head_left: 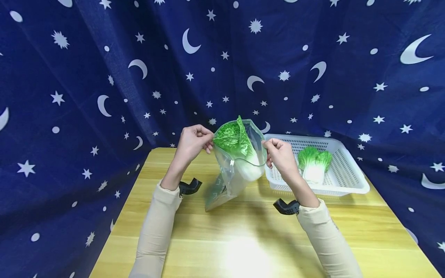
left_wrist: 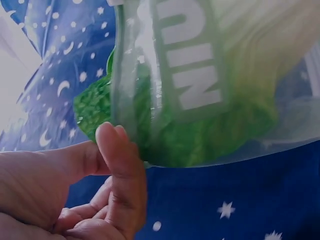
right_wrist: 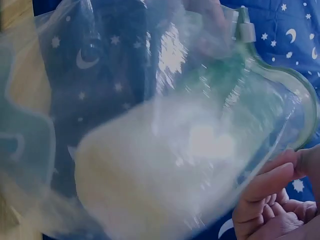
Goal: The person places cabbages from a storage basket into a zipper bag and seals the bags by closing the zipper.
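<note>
Two hands hold the mouth of a clear zip bag (head_left: 233, 184) apart above the table (head_left: 208, 243): our left hand (head_left: 194, 139) pinches its left edge between thumb and fingers, our right hand (head_left: 281, 154) pinches the right edge. One Chinese cabbage (head_left: 227, 138) sits inside, white base down, its green leaves at the opening and one leaf tip poking past the rim. A white slider (head_left: 231, 163) rests on the near lip. We see the bag slanting down to a lower left corner close to the wood, though whether it touches is hard for us to tell. On our left, tabletop stretches between the bag and the table's side edge; on our right, the white basket (head_left: 333, 189) crowds in, its left rim just behind our right hand. A second cabbage (head_left: 314, 166) lies in that basket, well within its walls.
</note>
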